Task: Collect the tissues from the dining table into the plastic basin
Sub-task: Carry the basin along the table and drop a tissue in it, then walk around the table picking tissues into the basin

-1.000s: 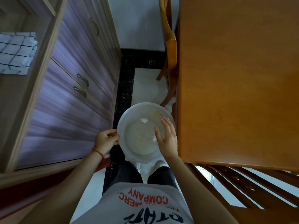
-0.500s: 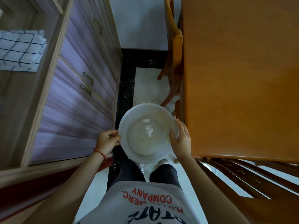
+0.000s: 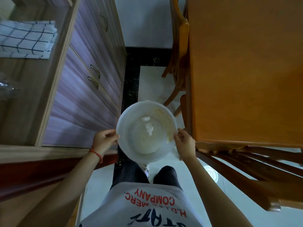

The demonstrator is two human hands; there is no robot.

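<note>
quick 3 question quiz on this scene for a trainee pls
1. True or false: both hands grip the rim of the plastic basin.
2. How many tissues lie in the basin? A) none B) two C) five
3. Fill in: the checked cloth lies on the ____ to the person's left.

Key: 1 true: left hand, right hand. 2 B: tissues. 3 cabinet.

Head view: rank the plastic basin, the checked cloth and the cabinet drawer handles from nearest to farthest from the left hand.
From the left hand:
1. Plastic basin: gripped at its left rim.
2. Drawer handles: on the cabinet front, up and left.
3. Checked cloth: on the cabinet top, far left.
</note>
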